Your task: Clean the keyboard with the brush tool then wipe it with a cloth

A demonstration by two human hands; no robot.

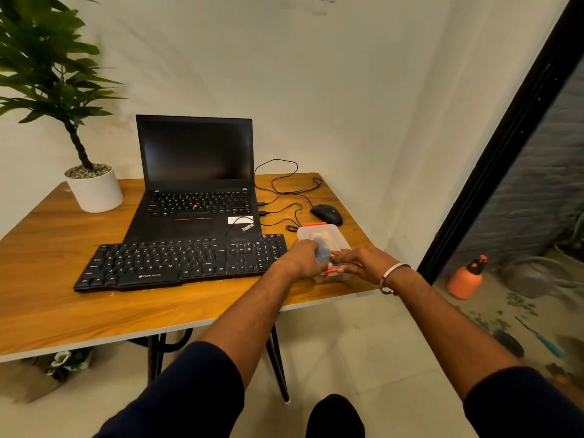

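Opening comes first: my left hand [301, 257] grips the clear plastic box with orange clips [325, 245], my right hand's [360, 260] straight fingers press its lid. The black full-size keyboard [180, 263] lies just left, unbrushed and unwiped, I judge.

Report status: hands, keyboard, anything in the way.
Left hand and right hand both on the clear plastic box, red clips, something dark inside. Keyboard untouched on the table. Mouse cable trails behind box.
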